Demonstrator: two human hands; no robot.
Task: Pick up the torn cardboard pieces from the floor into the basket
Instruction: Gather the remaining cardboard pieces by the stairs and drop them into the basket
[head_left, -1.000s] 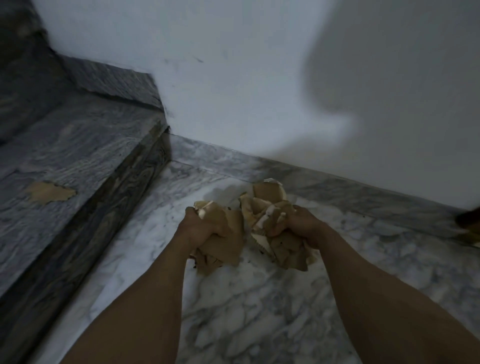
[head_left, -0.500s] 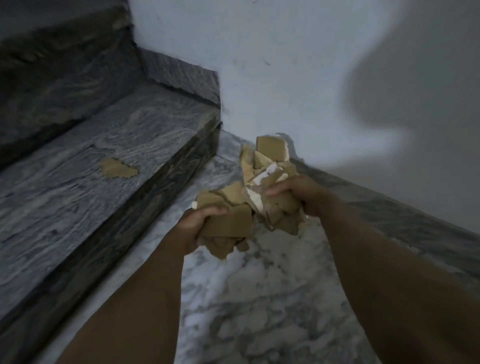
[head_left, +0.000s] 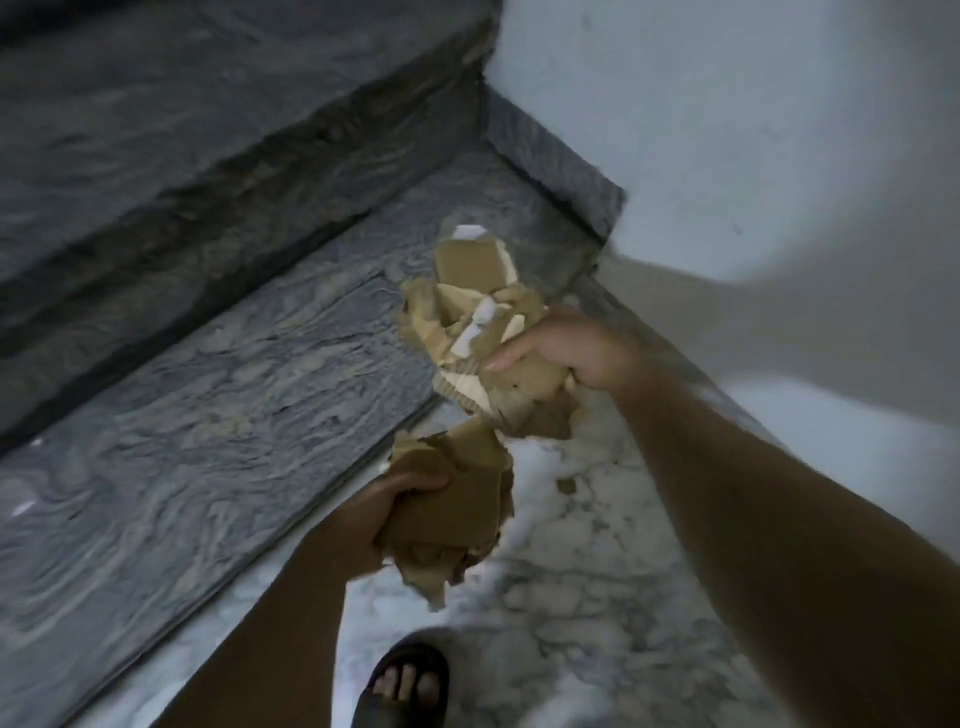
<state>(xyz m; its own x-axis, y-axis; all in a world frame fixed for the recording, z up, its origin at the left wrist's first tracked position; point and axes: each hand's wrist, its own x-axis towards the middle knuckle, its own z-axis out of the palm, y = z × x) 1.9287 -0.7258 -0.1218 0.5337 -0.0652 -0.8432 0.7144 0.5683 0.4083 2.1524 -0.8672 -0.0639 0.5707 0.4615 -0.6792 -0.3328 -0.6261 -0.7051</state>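
Observation:
My left hand (head_left: 374, 519) grips a bundle of torn brown cardboard pieces (head_left: 447, 514), held above the white marble floor. Higher and further out, my right hand (head_left: 566, 348) grips a second, larger bundle of torn cardboard pieces (head_left: 478, 312), brown with white patches, over the edge of the grey step. One small cardboard scrap (head_left: 566, 486) lies on the floor between my forearms. No basket is in view.
A grey marble step (head_left: 208, 441) runs along the left, with a second riser above it. A white wall (head_left: 753, 130) with a grey skirting (head_left: 550, 156) closes the corner. My foot in a dark sandal (head_left: 402, 686) stands on the marble floor (head_left: 545, 623).
Both hands have risen from the floor with their cardboard bundles. The view has swung to the right and down, so the step fills the left side and my foot shows.

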